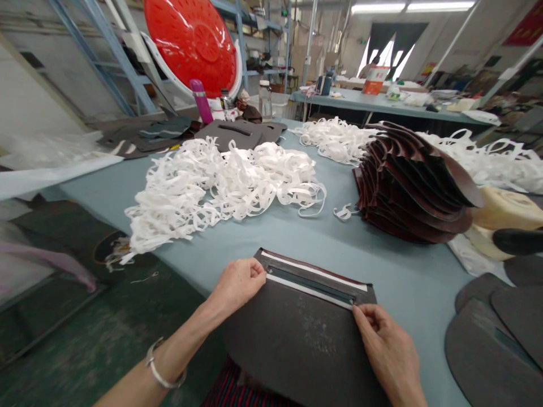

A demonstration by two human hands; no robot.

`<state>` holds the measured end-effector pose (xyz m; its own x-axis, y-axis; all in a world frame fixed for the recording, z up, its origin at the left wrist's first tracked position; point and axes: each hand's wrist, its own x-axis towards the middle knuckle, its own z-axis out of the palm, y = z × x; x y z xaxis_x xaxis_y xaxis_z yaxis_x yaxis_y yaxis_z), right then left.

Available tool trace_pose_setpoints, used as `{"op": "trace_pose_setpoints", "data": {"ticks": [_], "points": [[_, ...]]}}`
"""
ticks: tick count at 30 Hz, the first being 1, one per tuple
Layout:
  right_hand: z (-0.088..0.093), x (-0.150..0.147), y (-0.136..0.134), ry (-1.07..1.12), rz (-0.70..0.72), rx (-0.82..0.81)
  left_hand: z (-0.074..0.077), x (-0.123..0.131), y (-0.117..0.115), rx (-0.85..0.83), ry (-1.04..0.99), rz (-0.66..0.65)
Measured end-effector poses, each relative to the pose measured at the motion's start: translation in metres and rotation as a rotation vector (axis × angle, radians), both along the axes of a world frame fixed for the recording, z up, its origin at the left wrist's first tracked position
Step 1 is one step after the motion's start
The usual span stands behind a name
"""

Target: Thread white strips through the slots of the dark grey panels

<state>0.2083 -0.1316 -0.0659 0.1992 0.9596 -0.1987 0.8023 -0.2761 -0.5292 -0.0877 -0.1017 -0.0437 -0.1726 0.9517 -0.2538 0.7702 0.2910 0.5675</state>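
A dark grey flat panel [297, 339] with a rounded near edge lies at the table's front edge before me. Near its far edge runs a long slot with dark green material [311, 287] in it. One white tape strip [314, 270] lies beyond the slot, a second white tape strip [309, 290] along its near side. My left hand [244, 282] pinches the near strip's left end, thumb and finger pressed together. At the right end, my right hand [382, 339] pinches the same strip against the panel. The fingertips partly hide both ends.
Heaps of white tape loops [237, 181] lie beyond the panel. A stack of dark brown curved pieces [411, 183] stands right of them. More grey panels [500, 333] lie at the right edge. Farther back are a purple bottle [201, 102] and a red round basin [193, 42].
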Motion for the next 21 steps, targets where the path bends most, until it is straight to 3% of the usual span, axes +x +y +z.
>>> {"op": "trace_pose_setpoints", "data": {"ticks": [4, 11, 18, 21], "points": [[0.004, -0.002, -0.001, -0.007, -0.009, 0.017, -0.005, 0.005, -0.006, 0.041, 0.081, -0.008], [0.012, -0.003, 0.000, 0.076, -0.027, 0.026, -0.029, 0.018, -0.031, 0.545, 0.336, -0.194], [0.014, -0.008, 0.001, 0.022, -0.084, 0.049, -0.035, 0.012, -0.050, 0.535, 0.503, -0.483], [0.015, -0.010, 0.002, -0.034, -0.091, 0.052, -0.033, 0.017, -0.056, 0.497, 0.600, -0.537]]}}
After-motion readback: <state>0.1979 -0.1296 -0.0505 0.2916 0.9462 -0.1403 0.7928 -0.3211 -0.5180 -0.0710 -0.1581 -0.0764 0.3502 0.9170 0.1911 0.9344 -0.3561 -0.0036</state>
